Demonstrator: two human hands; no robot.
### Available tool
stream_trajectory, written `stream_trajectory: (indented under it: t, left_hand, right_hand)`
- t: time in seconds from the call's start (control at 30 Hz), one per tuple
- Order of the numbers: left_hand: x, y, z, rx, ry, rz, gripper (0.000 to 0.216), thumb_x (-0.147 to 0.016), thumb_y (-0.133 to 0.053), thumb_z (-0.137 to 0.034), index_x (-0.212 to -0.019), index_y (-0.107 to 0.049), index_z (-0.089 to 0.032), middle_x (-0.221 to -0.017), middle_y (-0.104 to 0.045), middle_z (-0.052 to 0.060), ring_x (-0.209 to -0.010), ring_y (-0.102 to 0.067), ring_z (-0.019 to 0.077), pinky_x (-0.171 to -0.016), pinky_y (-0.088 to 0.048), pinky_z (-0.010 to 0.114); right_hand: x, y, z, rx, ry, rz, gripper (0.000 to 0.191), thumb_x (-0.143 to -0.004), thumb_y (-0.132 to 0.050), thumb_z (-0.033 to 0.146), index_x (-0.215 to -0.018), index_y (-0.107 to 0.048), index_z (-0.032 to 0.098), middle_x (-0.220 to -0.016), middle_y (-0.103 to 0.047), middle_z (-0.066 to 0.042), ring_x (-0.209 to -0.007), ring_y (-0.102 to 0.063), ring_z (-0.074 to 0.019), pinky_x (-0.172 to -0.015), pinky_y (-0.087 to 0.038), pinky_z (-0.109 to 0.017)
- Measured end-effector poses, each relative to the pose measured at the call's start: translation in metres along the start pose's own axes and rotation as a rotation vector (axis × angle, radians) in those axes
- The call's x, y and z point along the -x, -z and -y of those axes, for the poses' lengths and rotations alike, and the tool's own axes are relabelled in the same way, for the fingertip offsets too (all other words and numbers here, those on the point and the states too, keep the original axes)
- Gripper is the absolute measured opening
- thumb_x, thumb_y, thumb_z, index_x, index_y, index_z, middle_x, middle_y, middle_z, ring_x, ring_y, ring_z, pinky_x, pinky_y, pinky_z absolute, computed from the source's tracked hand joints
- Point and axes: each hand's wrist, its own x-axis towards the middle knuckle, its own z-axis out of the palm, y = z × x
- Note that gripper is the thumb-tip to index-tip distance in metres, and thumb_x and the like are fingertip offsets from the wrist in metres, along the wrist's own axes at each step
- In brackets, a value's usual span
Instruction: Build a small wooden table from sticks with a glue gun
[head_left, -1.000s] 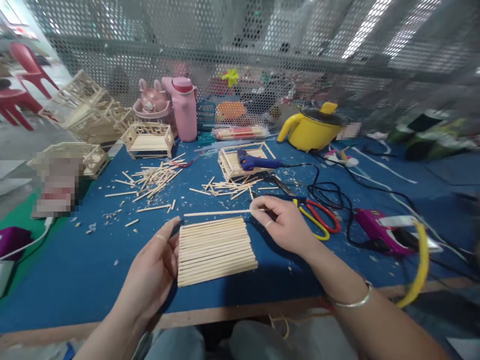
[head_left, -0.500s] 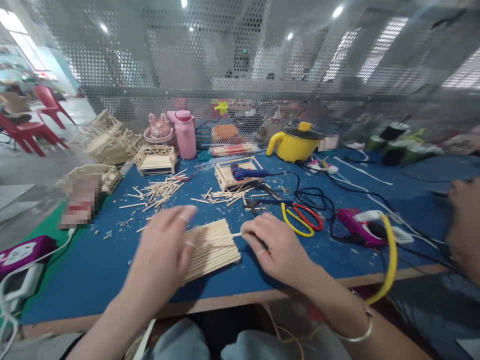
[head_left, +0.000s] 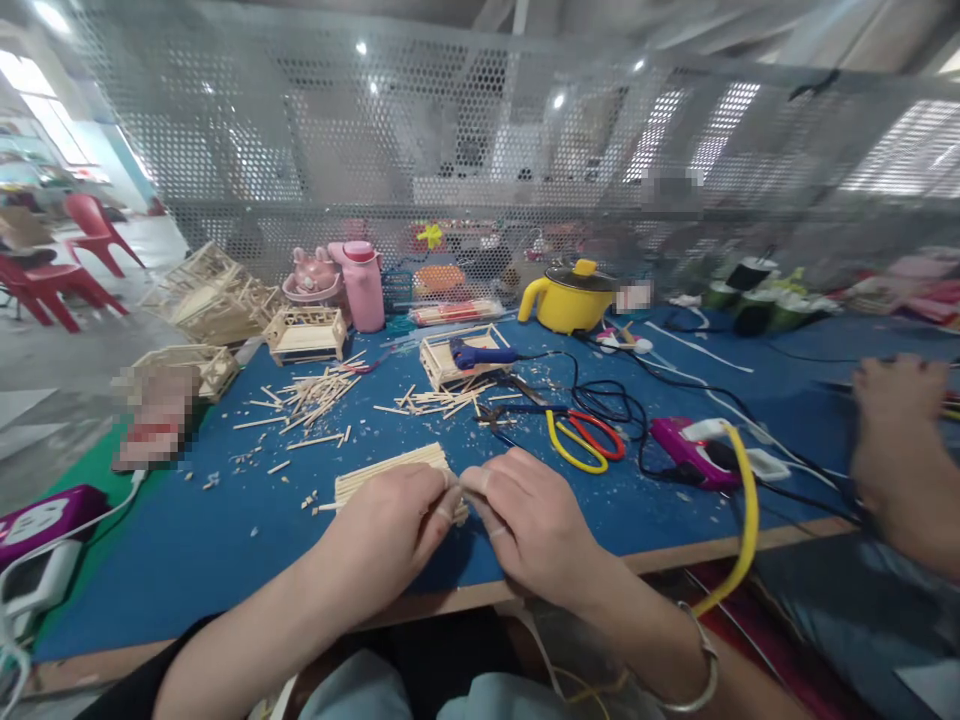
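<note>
A flat panel of pale wooden sticks laid side by side (head_left: 397, 465) lies on the blue table in front of me. My left hand (head_left: 401, 515) covers its near part, with thumb and fingers pinched at the panel's right end. Just to the right, my right hand (head_left: 529, 515) is closed too, its fingertips meeting those of the left. Whatever sits between the fingertips is hidden. One stick end (head_left: 327, 508) pokes out left of the panel, from under my left hand. White wrappings show on some fingers.
Loose sticks (head_left: 319, 395) lie behind the panel. A blue glue gun (head_left: 484, 355) rests on a small wooden frame (head_left: 435, 372). Pliers with red and yellow handles (head_left: 577, 440), cables and a purple power strip (head_left: 686, 450) are to the right. Another person's hand (head_left: 896, 430) is far right.
My left hand has moved right across the panel, and its fingertips now meet my right hand's. The stick seen at my right fingertips is now hidden. The view has shifted slightly.
</note>
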Motion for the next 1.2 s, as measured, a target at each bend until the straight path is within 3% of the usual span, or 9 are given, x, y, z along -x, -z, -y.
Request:
stream_trajectory:
  t: [0.17, 0.3, 0.4, 0.57, 0.7, 0.83, 0.97, 1.07, 1.2]
  left_hand:
    - [-0.008, 0.011, 0.015, 0.040, 0.083, -0.078, 0.029, -0.092, -0.035, -0.028, -0.076, -0.058, -0.019, -0.070, -0.061, 0.003, -0.066, -0.054, 0.0158, -0.062, -0.036, 0.025]
    - [-0.017, 0.022, 0.024, 0.152, 0.137, -0.161, 0.031, -0.091, -0.038, -0.030, -0.066, -0.054, -0.019, -0.058, -0.049, -0.002, -0.057, -0.043, 0.0124, -0.056, -0.032, 0.023]
    - [-0.026, 0.027, 0.026, 0.280, 0.147, -0.191, 0.033, -0.090, -0.041, -0.032, -0.062, -0.053, -0.019, -0.057, -0.048, -0.003, -0.057, -0.041, 0.0119, -0.054, -0.031, 0.022]
    - [-0.044, 0.031, 0.023, 0.431, 0.014, -0.179, 0.029, -0.090, -0.044, -0.034, -0.074, -0.063, -0.020, -0.084, -0.066, 0.004, -0.079, -0.059, 0.0166, -0.073, -0.043, 0.024]
    - [-0.059, 0.025, 0.013, 0.458, -0.210, -0.036, 0.024, -0.088, -0.047, -0.029, -0.075, -0.066, -0.021, -0.130, -0.055, 0.009, -0.131, -0.040, 0.0240, -0.107, -0.029, 0.037]
    - [-0.070, 0.023, 0.005, 0.434, -0.364, 0.120, 0.026, -0.090, -0.041, -0.023, -0.076, -0.063, -0.021, -0.097, -0.065, 0.008, -0.120, -0.049, 0.0211, -0.101, -0.036, 0.033]
    - [-0.064, 0.031, -0.003, 0.390, -0.474, 0.232, 0.023, -0.091, -0.042, -0.019, -0.073, -0.057, -0.018, -0.080, -0.057, 0.002, -0.085, -0.052, 0.0150, -0.080, -0.042, 0.025]
    - [-0.055, 0.032, -0.011, 0.450, -0.501, 0.258, 0.019, -0.088, -0.044, -0.014, -0.071, -0.052, -0.017, -0.083, -0.052, 0.001, -0.081, -0.049, 0.0119, -0.079, -0.042, 0.022]
    - [-0.054, 0.025, -0.015, 0.488, -0.481, 0.214, 0.020, -0.089, -0.045, -0.015, -0.069, -0.049, -0.017, -0.086, -0.052, 0.002, -0.083, -0.049, 0.0121, -0.082, -0.041, 0.023]
  right_hand:
    - [0.008, 0.009, -0.038, 0.214, -0.269, -0.084, 0.033, -0.090, -0.049, 0.034, -0.118, -0.053, 0.016, -0.115, -0.063, -0.016, -0.110, -0.055, -0.0293, -0.087, -0.045, -0.045]
    - [0.024, -0.003, -0.076, 0.353, -0.570, 0.316, 0.014, -0.086, -0.055, 0.033, -0.084, -0.059, 0.019, -0.083, -0.068, -0.010, -0.076, -0.064, -0.0248, -0.060, -0.045, -0.032]
    - [0.029, -0.005, -0.087, 0.282, -0.659, 0.329, 0.013, -0.088, -0.048, 0.023, -0.077, -0.055, 0.020, -0.072, -0.064, -0.005, -0.066, -0.061, -0.0200, -0.054, -0.038, -0.027]
    - [0.018, 0.026, -0.070, -0.417, -0.871, -0.175, 0.022, -0.091, -0.044, 0.044, -0.086, -0.047, 0.023, -0.058, -0.046, 0.005, -0.045, -0.042, -0.0119, -0.042, -0.031, -0.023]
    - [0.001, 0.041, -0.042, -1.123, -1.028, -0.283, 0.039, -0.082, -0.057, 0.052, -0.070, -0.033, 0.024, -0.052, -0.023, 0.011, -0.039, -0.015, -0.0059, -0.035, -0.015, -0.016]
    - [-0.004, 0.034, -0.029, -1.462, -0.952, -0.223, 0.037, -0.078, -0.062, 0.046, -0.068, -0.034, 0.023, -0.052, -0.023, 0.010, -0.038, -0.016, -0.0054, -0.034, -0.020, -0.016]
    - [0.001, 0.021, -0.034, -1.466, -0.662, -0.091, 0.037, -0.065, -0.071, 0.045, -0.091, -0.052, 0.028, -0.093, -0.060, -0.003, -0.078, -0.060, -0.0175, -0.064, -0.050, -0.031]
    - [0.005, 0.014, -0.036, -1.394, -0.564, -0.027, 0.057, -0.061, -0.073, 0.043, -0.112, -0.052, 0.032, -0.121, -0.057, -0.005, -0.112, -0.054, -0.0240, -0.089, -0.045, -0.040]
    - [0.000, 0.014, -0.030, -1.370, -0.561, -0.034, 0.069, -0.054, -0.074, 0.046, -0.118, -0.052, 0.031, -0.128, -0.055, -0.007, -0.122, -0.047, -0.0285, -0.098, -0.039, -0.046]
